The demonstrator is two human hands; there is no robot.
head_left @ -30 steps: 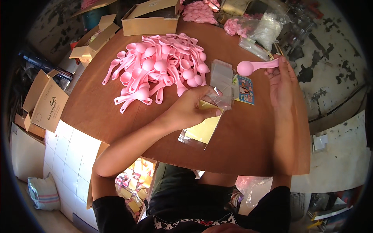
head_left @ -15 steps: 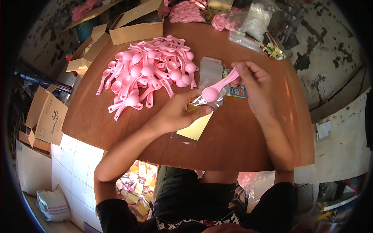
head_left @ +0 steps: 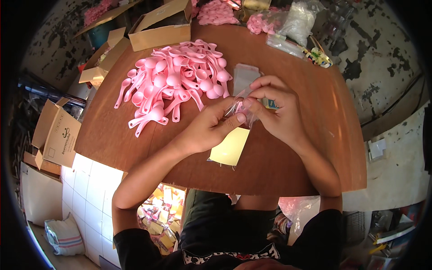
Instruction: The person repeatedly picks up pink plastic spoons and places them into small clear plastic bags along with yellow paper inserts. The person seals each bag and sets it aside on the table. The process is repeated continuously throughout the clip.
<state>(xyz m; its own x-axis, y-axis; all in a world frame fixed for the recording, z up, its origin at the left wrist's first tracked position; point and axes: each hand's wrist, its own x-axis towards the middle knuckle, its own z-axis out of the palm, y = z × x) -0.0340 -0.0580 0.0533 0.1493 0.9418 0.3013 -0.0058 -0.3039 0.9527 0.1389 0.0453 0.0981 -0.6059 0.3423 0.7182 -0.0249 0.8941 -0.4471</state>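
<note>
Between my hands is a small clear plastic bag [head_left: 252,119] with a plain yellow card [head_left: 230,146] in its lower part. My left hand [head_left: 204,126] is closed on the bag, its thumb lying across the front. At the bag's upper end, the fingers of my right hand [head_left: 281,112] pinch the clear film. A bit of a pink measuring spoon [head_left: 240,107] shows at the bag's mouth; fingers and film hide most of it. Beyond the hands lie a stack of clear bags [head_left: 245,78] and colourful printed cards [head_left: 271,104], partly covered by my right hand.
Left of my hands, pink spoons are heaped in a pile [head_left: 173,81] on the brown table [head_left: 315,166]. An open cardboard box [head_left: 162,36] stands at the far left edge. Bagged pink spoons [head_left: 218,12] and clear packaging [head_left: 285,46] lie along the back.
The spoon, earlier held by its handle over the bag, is now down at the bag's mouth, mostly hidden. My right hand has moved left and now pinches the film.
</note>
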